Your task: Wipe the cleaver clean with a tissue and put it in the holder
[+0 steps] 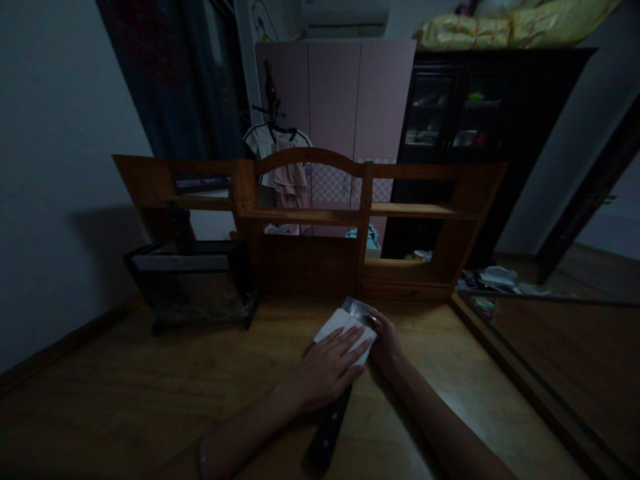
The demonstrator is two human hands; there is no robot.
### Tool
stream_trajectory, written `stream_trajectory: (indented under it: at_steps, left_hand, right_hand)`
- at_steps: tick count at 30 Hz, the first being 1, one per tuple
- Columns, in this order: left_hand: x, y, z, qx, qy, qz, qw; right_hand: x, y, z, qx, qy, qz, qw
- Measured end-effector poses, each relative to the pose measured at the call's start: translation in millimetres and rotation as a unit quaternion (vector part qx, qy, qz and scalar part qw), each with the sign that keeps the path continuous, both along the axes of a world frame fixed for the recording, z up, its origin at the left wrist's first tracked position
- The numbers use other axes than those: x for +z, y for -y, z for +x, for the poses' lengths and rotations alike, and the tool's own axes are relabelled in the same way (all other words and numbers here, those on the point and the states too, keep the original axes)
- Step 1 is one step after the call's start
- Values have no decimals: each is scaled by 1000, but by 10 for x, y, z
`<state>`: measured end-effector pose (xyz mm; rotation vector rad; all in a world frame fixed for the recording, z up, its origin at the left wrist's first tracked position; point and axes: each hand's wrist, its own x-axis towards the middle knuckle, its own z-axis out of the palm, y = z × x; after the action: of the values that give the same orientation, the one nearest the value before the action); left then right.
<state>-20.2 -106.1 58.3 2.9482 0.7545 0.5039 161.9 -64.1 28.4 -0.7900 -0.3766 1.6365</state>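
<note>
A kitchen knife with a broad metal blade (358,308) lies slantwise on the wooden tabletop. Its black riveted handle (329,433) points toward me. Folded white paper or cloth (331,325) covers much of the blade. My left hand (327,367) rests across this white piece, fingers outstretched and slightly apart, pressing it onto the knife. At the far right corner of the blade, my right hand (385,340) is closed on the blade's edge with its fingertips. Most of the blade's middle is hidden under the white piece and my left hand.
A black-framed clear holder (200,287) stands at the left, with a black handle (183,230) sticking up from it. Along the back of the table (200,387) runs a wooden shelf unit (310,217). A raised wooden edge (515,360) borders the right side.
</note>
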Motion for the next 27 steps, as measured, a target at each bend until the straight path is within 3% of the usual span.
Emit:
stream_trajectory:
  at_steps: [8,14,27]
  left_hand:
    - [-29,-30,-12,-7,10,-1,1000]
    - [-40,-21,-24,21,14,10,1000]
    - [-74,-76,-22,17,23,3,1000]
  right_hand:
    - [83,55,-28,-20,15,8,1000]
    - [79,52,-33,-17,19,24,999]
    - [-96,-43,-7,31,-25,13,999]
